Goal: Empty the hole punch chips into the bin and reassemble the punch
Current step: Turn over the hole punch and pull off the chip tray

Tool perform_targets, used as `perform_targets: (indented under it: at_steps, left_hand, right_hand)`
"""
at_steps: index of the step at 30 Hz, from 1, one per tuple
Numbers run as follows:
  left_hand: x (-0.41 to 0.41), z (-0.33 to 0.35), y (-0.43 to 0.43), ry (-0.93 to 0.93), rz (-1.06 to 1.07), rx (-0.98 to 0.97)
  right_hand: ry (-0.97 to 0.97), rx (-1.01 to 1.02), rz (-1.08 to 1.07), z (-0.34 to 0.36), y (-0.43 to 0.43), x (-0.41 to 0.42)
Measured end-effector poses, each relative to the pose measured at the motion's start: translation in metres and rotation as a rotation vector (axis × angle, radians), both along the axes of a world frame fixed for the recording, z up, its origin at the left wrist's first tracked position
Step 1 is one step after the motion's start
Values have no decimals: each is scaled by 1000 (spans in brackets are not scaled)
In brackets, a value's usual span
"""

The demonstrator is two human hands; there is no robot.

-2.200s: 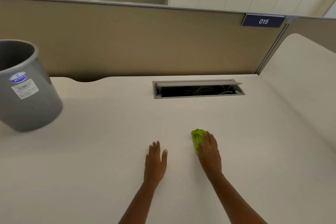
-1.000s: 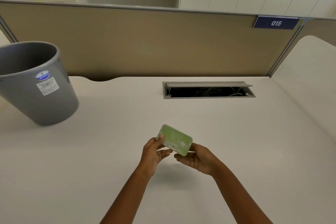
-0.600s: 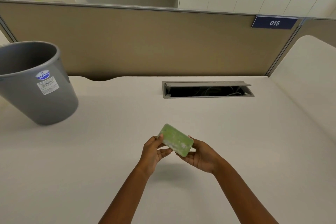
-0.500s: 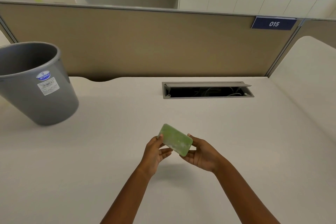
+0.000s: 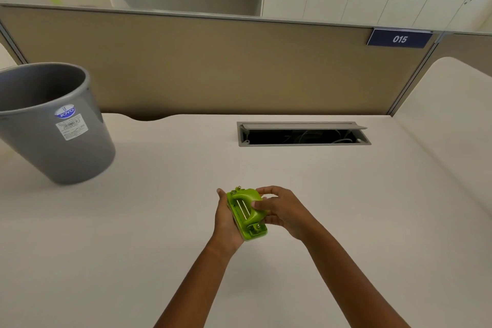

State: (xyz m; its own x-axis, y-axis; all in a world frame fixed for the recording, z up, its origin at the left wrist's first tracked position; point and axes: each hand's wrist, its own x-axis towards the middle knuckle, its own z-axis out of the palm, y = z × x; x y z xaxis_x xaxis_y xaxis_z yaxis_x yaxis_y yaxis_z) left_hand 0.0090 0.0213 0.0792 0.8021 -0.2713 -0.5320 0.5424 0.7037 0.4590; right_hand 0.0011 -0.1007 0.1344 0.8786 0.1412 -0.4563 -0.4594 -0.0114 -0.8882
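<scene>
A small bright green hole punch [image 5: 246, 214] is held above the desk between both hands, its lever side turned up toward me. My left hand [image 5: 226, 222] cups it from the left and below. My right hand [image 5: 282, 209] grips its right side, thumb on the lever. The chip tray on its underside is hidden from view. A grey plastic bin [image 5: 50, 125] stands on the desk at the far left, well away from the punch, its open mouth facing up.
The white desk [image 5: 159, 221] runs back to a tan partition [image 5: 239, 66]. An open cable slot [image 5: 303, 134] with wires inside lies behind my hands. A blue "015" sign [image 5: 399, 38] hangs at the upper right. A side desk wing [image 5: 452, 120] lies right.
The punch lay on the desk under my right hand, then both hands lifted it bottom side up. It is turned over now, lever side up, and held closer to me.
</scene>
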Motion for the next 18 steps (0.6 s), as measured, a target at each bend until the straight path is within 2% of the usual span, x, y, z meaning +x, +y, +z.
perform_targets:
  at_steps: [4, 9, 18]
  left_hand:
    - [3, -6, -1, 10, -8, 25]
    - [2, -4, -6, -8, -8, -41]
    - [-2, -8, -6, 35, -40, -87]
  right_hand:
    - [-100, -154, 32, 4, 5, 2]
    - [-169, -309, 4, 0, 15, 1]
    - [-231, -368, -75, -4, 23, -4]
